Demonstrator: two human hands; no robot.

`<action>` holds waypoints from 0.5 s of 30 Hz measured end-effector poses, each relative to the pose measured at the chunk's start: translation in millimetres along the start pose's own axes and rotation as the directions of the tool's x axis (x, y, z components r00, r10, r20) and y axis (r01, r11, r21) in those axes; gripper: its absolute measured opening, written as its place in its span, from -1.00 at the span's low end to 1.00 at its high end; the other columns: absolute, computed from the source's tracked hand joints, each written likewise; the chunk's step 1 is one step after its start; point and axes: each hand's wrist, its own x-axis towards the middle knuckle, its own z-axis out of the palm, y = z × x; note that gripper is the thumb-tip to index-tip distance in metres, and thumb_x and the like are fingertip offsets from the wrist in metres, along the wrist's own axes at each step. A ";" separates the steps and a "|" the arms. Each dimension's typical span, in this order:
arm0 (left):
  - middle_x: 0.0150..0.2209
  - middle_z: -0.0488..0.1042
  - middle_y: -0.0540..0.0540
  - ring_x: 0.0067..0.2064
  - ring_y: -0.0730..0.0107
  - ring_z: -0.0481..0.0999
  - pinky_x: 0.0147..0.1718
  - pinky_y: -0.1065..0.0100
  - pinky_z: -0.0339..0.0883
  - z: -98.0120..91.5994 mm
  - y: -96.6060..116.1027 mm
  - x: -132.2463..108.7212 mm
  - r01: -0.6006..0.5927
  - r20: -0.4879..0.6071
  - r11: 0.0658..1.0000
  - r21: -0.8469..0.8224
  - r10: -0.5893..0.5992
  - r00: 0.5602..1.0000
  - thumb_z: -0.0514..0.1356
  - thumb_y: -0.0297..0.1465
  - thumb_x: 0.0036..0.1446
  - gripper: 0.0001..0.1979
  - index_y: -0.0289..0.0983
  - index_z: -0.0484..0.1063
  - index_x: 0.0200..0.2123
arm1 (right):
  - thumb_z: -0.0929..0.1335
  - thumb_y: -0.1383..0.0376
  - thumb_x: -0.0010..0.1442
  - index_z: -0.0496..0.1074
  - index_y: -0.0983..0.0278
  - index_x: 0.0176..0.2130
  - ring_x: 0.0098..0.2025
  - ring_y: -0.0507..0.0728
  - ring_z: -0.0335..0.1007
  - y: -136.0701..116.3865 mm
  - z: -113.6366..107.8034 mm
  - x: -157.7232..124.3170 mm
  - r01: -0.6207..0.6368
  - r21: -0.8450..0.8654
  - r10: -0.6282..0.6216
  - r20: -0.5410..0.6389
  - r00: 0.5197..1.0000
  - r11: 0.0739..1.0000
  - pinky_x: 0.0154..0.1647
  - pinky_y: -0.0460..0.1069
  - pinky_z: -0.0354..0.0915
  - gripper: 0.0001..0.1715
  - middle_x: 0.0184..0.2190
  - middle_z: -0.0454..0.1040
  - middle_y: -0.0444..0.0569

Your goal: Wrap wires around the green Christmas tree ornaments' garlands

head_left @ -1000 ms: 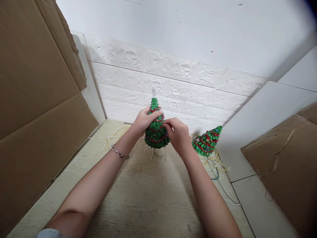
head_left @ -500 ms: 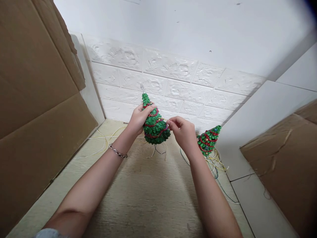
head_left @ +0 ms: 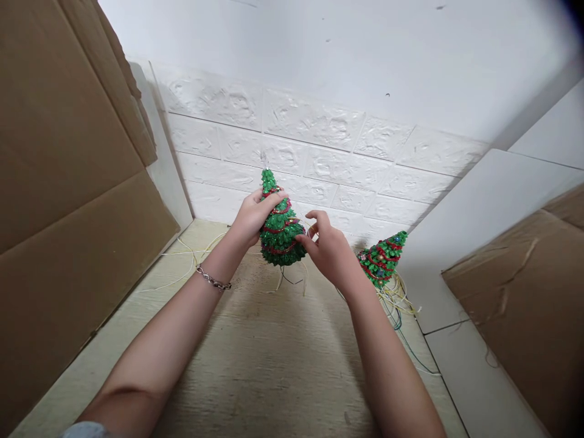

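Worktop (head_left: 255,365): pale wood-grain surface, filling the view from centre to 6 o'clock. At 12 o'clock a plain white wall (head_left: 365,42), matte, with a few small dark specks. Below it a band of white embossed brick-pattern panel (head_left: 319,131) runs from 10 to 3 o'clock and meets the worktop's far edge. At 9 o'clock a large brown cardboard sheet (head_left: 68,182) stands on edge, creased across; a narrow white board (head_left: 171,176) shows just behind it. At 3 o'clock a wide white board (head_left: 493,213) forms a side wall, with a second cardboard sheet (head_left: 524,304) at 4 o'clock, surface scuffed. Light even and diffuse; shadows on the worktop soft.
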 end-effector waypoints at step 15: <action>-0.35 0.51 -0.08 -0.37 0.44 0.45 -0.38 0.39 0.37 -1.7 -7.4 -0.7 0.017 0.063 0.992 0.129 -0.025 0.998 0.35 -0.27 -0.14 -0.71 -0.28 0.48 -0.32 | 0.26 0.33 0.26 0.47 0.25 -0.34 -0.29 0.12 0.41 6.3 -11.3 1.5 0.164 -0.264 -0.189 -0.072 0.979 0.950 -0.25 0.00 0.17 -0.79 -0.33 0.55 0.01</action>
